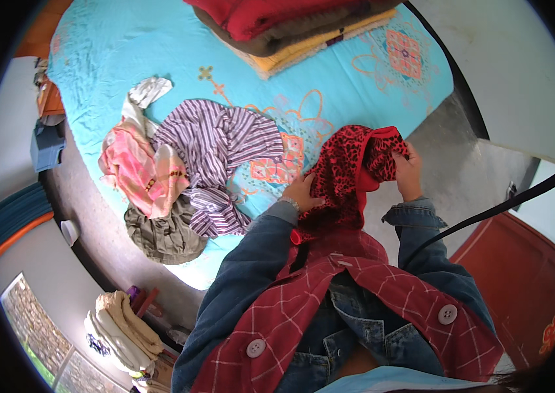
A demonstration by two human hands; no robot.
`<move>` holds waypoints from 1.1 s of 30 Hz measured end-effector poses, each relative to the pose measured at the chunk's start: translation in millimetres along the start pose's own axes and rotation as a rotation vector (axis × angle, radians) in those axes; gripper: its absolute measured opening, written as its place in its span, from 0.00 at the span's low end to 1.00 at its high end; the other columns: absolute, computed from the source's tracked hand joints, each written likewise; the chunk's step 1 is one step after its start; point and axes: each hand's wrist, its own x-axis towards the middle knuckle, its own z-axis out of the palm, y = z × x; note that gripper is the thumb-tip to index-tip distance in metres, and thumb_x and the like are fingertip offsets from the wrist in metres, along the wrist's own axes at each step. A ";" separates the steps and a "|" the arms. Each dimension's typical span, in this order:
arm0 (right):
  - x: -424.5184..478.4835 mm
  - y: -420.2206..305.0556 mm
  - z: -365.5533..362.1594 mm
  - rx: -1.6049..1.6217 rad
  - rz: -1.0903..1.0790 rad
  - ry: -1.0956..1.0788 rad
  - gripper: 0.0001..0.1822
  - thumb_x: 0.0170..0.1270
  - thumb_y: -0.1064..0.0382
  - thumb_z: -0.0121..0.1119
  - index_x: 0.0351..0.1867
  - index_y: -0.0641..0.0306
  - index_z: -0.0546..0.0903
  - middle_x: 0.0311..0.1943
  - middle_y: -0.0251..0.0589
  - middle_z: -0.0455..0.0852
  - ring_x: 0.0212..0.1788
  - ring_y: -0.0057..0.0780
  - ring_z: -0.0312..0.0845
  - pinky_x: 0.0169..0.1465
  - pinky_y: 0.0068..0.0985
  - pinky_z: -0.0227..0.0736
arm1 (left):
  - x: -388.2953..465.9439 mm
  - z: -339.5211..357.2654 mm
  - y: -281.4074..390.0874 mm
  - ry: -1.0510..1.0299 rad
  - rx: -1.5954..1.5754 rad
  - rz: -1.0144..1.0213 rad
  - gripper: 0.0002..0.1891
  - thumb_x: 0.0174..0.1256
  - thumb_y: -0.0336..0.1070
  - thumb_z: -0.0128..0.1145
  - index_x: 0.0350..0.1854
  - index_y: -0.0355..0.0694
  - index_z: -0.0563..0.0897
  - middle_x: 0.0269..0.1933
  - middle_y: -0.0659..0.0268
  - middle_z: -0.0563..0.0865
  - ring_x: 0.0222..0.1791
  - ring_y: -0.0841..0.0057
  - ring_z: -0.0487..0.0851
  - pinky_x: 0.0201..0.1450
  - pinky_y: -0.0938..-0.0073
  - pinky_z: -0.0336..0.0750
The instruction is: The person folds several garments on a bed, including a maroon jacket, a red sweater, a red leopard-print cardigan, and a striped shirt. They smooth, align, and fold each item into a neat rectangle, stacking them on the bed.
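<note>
A red and black leopard-print garment [339, 172] with red trim hangs between my hands at the near edge of the bed. My right hand [409, 169] pinches its upper right end. On its left side lies my left hand [304, 192], fingers spread over the cloth, thumb on top. A purple and white striped shirt [218, 132] lies crumpled on the turquoise bedspread [110, 44] to the left. Beside it are a pink and cream patterned cloth [135, 164] and an olive-green garment [164, 238].
Folded red and brown blankets [267, 24] rest on a yellow one [297, 54] at the bed's far side. Right of me stands a dark red cabinet or chest [518, 280]. Folded cream blankets [122, 329] are at lower left. A black strap or cable [503, 204] crosses on the right.
</note>
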 end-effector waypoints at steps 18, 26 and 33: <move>-28.7 -227.3 165.4 0.225 -0.214 -0.360 0.15 0.60 0.76 0.47 0.48 0.72 0.78 0.43 0.42 0.83 0.42 0.25 0.80 0.49 0.21 0.74 | -207.6 -231.6 -56.9 0.611 -1.251 -0.034 0.22 0.59 0.29 0.54 0.57 0.33 0.75 0.44 0.66 0.84 0.38 0.80 0.81 0.45 0.79 0.74; 79.5 -127.5 370.8 -0.750 -0.563 -0.314 0.30 0.54 0.52 0.63 0.52 0.74 0.75 0.48 0.62 0.80 0.53 0.53 0.76 0.57 0.39 0.70 | -232.4 -310.6 -204.8 1.399 0.019 -0.667 0.14 0.59 0.38 0.56 0.40 0.32 0.81 0.33 0.55 0.85 0.31 0.64 0.83 0.38 0.66 0.76; 17.5 59.6 262.4 -0.969 -0.333 -0.400 0.28 0.56 0.57 0.63 0.55 0.71 0.74 0.50 0.60 0.78 0.54 0.52 0.74 0.56 0.41 0.69 | -205.1 -144.1 -142.9 0.653 -0.115 -0.286 0.21 0.54 0.50 0.64 0.40 0.36 0.82 0.41 0.50 0.84 0.41 0.54 0.83 0.42 0.58 0.76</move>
